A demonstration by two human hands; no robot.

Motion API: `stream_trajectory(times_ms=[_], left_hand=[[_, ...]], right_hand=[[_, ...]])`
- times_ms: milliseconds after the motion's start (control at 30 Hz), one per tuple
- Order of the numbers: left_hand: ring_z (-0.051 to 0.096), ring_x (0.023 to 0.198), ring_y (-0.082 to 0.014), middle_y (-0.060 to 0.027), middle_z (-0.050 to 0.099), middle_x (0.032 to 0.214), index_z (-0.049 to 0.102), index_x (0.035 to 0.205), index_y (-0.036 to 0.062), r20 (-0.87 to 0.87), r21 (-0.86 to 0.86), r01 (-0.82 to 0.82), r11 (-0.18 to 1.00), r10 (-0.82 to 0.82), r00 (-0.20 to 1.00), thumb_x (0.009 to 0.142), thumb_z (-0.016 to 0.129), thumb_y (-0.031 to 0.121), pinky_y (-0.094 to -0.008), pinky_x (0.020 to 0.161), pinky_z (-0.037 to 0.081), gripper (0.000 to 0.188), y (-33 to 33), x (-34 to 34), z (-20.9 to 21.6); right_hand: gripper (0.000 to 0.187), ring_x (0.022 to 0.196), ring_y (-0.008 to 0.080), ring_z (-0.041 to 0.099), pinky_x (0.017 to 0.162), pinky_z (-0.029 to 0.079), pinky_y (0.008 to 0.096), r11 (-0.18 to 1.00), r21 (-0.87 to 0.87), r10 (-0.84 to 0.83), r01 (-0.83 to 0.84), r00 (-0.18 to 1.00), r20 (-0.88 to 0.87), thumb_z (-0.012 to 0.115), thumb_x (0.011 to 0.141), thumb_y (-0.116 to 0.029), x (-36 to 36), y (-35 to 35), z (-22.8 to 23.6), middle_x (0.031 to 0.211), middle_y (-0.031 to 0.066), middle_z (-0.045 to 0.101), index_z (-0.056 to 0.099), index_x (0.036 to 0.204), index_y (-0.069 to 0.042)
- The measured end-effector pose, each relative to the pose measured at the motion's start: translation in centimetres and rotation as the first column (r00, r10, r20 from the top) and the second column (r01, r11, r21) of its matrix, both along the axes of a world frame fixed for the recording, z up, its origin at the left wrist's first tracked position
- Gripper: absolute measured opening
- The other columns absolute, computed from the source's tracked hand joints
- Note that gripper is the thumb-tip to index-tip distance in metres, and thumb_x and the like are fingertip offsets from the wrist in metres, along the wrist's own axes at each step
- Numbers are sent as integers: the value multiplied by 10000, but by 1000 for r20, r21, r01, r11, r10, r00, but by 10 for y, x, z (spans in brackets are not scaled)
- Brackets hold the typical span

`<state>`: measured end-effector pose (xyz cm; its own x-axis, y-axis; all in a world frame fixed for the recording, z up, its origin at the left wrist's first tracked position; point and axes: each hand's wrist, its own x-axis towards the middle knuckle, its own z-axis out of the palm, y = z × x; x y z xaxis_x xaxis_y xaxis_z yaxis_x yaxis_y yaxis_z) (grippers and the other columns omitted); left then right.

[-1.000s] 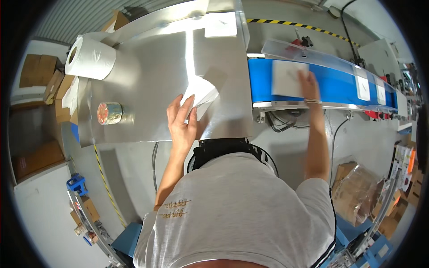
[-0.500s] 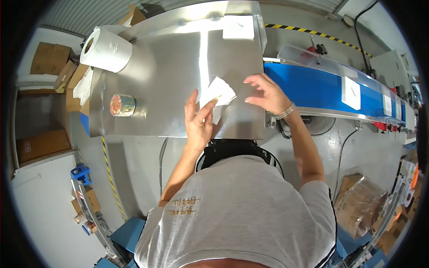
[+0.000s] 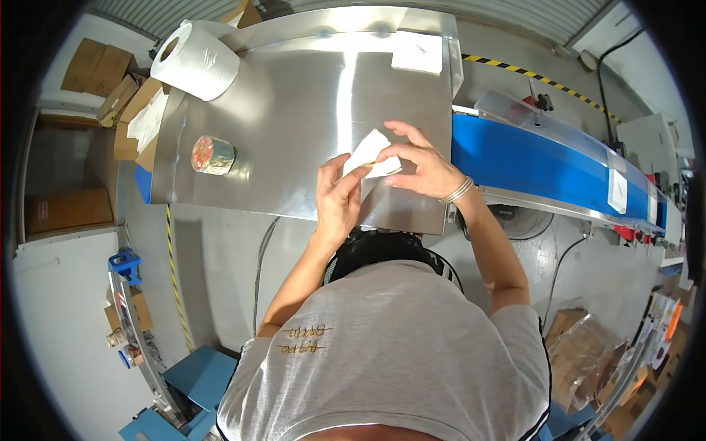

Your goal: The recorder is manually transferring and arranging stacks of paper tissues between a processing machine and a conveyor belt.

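My left hand (image 3: pixel 340 198) pinches a small fanned stack of white paper slips (image 3: pixel 363 156) between thumb and fingers, above the near right part of the steel table (image 3: pixel 294 140). My right hand (image 3: pixel 423 165) reaches in from the right with thumb and fingers apart. Its index finger overlaps the upper face of the slips, and the thumb lies by their lower right edge. Whether these fingertips press on the paper is hard to tell. A roll of tape (image 3: pixel 213 155) with a shiny side stands on the table's left part.
A large white roll (image 3: pixel 197 62) lies at the far left table corner. A white sheet (image 3: pixel 417 53) lies at the far right. Beside the table runs a blue conveyor belt (image 3: pixel 522 151) carrying white packets (image 3: pixel 617 192). Cardboard boxes (image 3: pixel 140 117) stand left of the table.
My right hand has moved left from beside the table's edge to the paper slips. The packets on the belt have shifted right, away from the table. The view has turned slightly.
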<state>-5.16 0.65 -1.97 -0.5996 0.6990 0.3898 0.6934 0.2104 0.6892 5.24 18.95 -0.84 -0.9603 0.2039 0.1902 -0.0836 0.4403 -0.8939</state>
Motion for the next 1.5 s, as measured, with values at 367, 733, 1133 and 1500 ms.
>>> stream_trajectory(times_ms=[367, 733, 1133, 1500], left_hand=[[530, 1025, -308, -145, 544, 1111, 684, 1039, 107, 14, -36, 22, 999, -22, 1000, 734, 611, -104, -374, 809, 493, 379, -4, 1, 7], [594, 871, -258, -126, 561, 1055, 657, 1081, 103, 1, -59, -27, 998, 27, 1000, 800, 636, -15, -328, 695, 515, 306, -13, -12, 17], [601, 894, -285, -128, 606, 996, 682, 990, 92, -148, -86, -41, 995, 27, 989, 785, 596, -76, -354, 724, 510, 279, -1, -20, 4], [595, 860, -295, -121, 613, 965, 665, 919, 42, -234, -137, 378, 916, -400, 886, 666, 582, -129, -371, 719, 505, 317, 77, 35, 22]], right_hand=[[314, 1249, 310, 401, 1001, 389, 382, 948, 298, -129, 113, 991, 34, 759, 723, -145, 2, -1, -10, 1362, 107, 438, 649, 1016, -141], [319, 1141, 210, 510, 939, 432, 307, 996, 49, -69, 71, 997, -34, 722, 780, -121, -7, 3, -41, 1258, 81, 499, 606, 1068, -48], [347, 762, 138, 577, 696, 476, 296, 509, -212, -771, 834, 552, 318, 640, 875, -293, 124, 123, -81, 875, 79, 642, 562, 1078, -23], [492, 905, 318, 638, 824, 502, 362, 118, 485, -992, 867, 81, 97, 707, 777, -407, 361, 293, -85, 1025, 146, 664, 615, 1173, -129]])
